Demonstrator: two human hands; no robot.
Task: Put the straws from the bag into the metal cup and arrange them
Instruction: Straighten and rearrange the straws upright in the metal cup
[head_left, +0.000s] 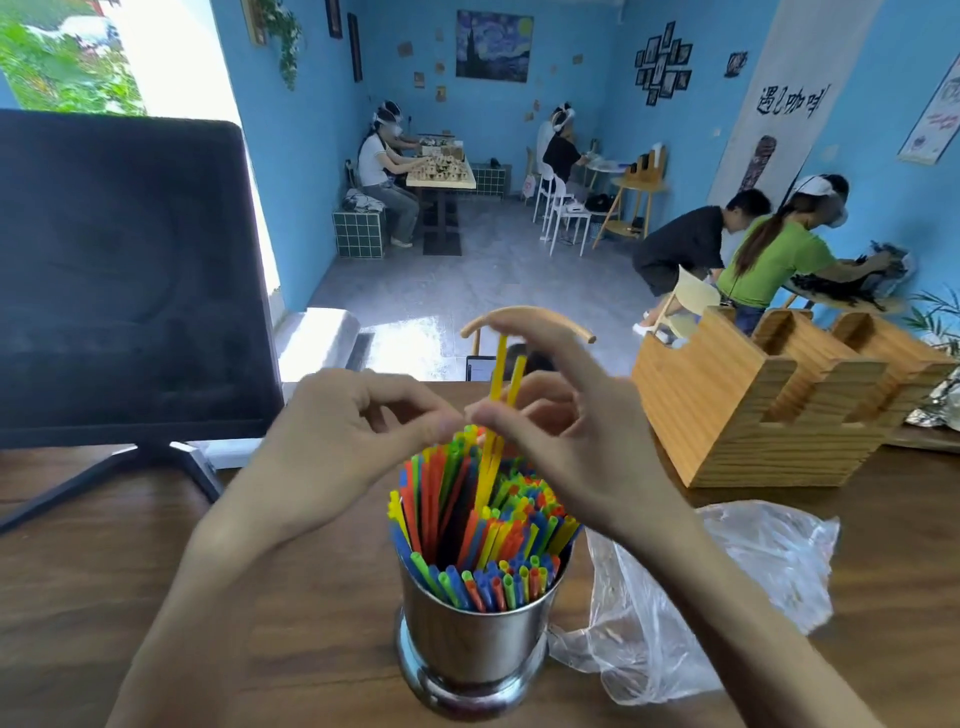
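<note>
A shiny metal cup (470, 644) stands on the wooden table near me, packed with several colourful straws (467, 525) in red, blue, green, yellow and orange. Two yellow straws (500, 384) stick up well above the rest. My right hand (561, 431) pinches them between thumb and fingers just over the cup. Left of the raised straws my left hand (343, 441) hovers above the cup with its fingers curled; whether it touches a straw is unclear. A crumpled clear plastic bag (727, 587) lies right of the cup.
A dark monitor (124, 270) on a stand rises at the left. A stepped wooden holder (753, 405) sits at the right rear of the table (104, 597). A wooden chair back (524, 317) peeks up behind the table. People sit at tables farther back.
</note>
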